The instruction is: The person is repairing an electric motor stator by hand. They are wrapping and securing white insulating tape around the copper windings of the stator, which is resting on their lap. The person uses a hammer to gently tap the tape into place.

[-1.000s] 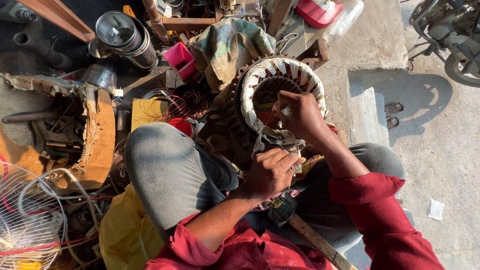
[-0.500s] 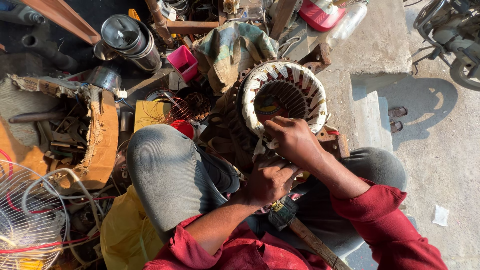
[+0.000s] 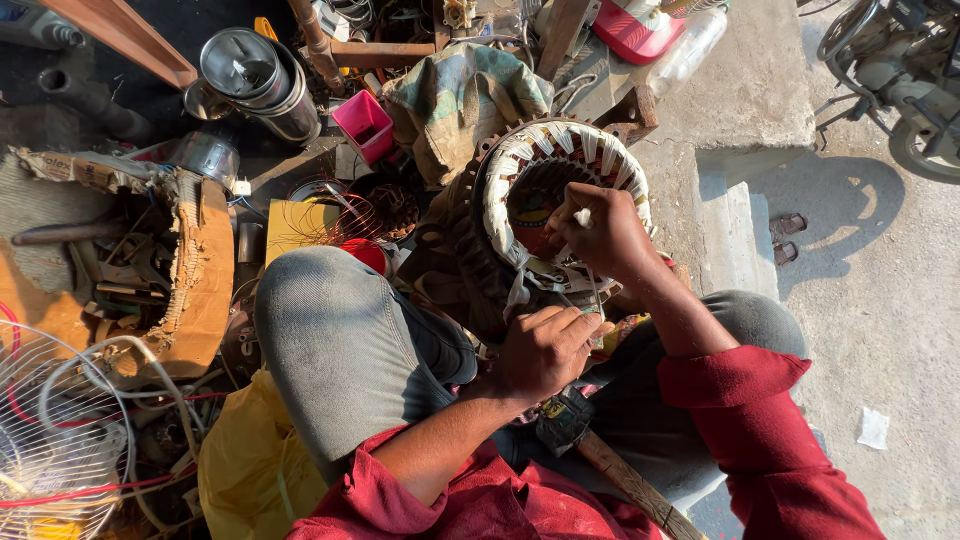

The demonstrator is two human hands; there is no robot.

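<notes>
Motor stator w/ white-wrapped windings sits tilted betw. the knees, on the lap. Right hand curled over its rim, grip pinched shut on a small white bit. Left hand fisted below at near edge; can't tell what it holds. Pink tub, steel cans, fan guard crowd the left.

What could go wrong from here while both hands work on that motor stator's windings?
The right hand pinches something white at the motor stator rim; a hard tug might tear the winding wrap. The left hand grips strands at the lower edge, where thin wire could cut skin. The stator rests between the knees, tilted, so it might roll.
</notes>
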